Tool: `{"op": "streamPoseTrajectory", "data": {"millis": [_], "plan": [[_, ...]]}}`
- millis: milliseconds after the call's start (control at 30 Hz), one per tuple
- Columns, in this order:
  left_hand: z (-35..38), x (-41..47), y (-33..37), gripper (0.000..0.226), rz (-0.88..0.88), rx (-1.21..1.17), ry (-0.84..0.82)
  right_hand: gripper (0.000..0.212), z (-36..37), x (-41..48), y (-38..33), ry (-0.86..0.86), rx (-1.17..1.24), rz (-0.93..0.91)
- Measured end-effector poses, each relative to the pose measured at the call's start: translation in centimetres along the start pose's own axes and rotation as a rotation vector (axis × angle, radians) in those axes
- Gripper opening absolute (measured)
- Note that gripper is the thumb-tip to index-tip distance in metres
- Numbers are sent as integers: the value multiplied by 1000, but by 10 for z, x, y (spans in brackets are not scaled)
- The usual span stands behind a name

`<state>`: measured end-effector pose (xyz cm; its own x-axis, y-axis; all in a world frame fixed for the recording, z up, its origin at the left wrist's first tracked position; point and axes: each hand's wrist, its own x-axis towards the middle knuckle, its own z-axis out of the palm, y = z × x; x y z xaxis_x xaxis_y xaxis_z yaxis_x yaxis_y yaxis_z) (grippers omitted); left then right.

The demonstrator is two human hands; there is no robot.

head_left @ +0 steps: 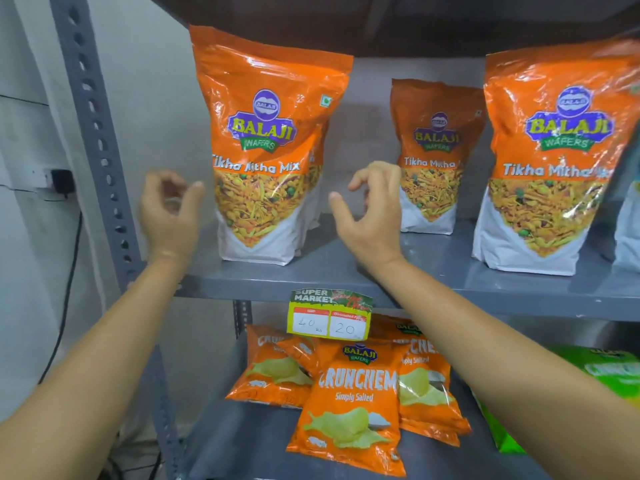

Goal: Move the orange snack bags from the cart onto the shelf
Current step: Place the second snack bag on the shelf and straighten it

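An orange Tikha Mitha Mix bag (266, 143) stands upright at the left of the grey shelf (346, 275), with another bag partly hidden right behind it. My left hand (169, 209) hovers just left of it, fingers curled and apart, holding nothing. My right hand (370, 209) hovers just right of it, also empty with fingers apart. Neither hand touches the bag. A second orange bag (433, 157) stands further back in the middle, and a third (550, 161) stands at the front right. The cart is out of view.
A grey perforated upright (97, 140) frames the shelf's left side. A price tag (329, 315) hangs from the shelf edge. Below, orange Crunchem chip bags (349, 407) and a green bag (609, 372) lie on the lower shelf. A wall socket (62, 183) sits at left.
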<state>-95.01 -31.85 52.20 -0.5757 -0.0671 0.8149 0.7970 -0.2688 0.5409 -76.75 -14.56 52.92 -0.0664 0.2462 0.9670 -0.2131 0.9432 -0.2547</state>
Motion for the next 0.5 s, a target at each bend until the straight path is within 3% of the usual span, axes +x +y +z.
{"op": "streamPoseTrajectory", "data": {"millis": [100, 300, 500], "plan": [[4, -20, 17, 25, 156, 130, 32, 13, -46, -5, 5, 68, -31, -82], [72, -70, 65, 15, 313, 178, -145, 13, -140, -20, 41, 143, -246, -209], [173, -105, 111, 22, 100, -97, -280, 6, -222, -6, 95, 372, -268, 13]]}}
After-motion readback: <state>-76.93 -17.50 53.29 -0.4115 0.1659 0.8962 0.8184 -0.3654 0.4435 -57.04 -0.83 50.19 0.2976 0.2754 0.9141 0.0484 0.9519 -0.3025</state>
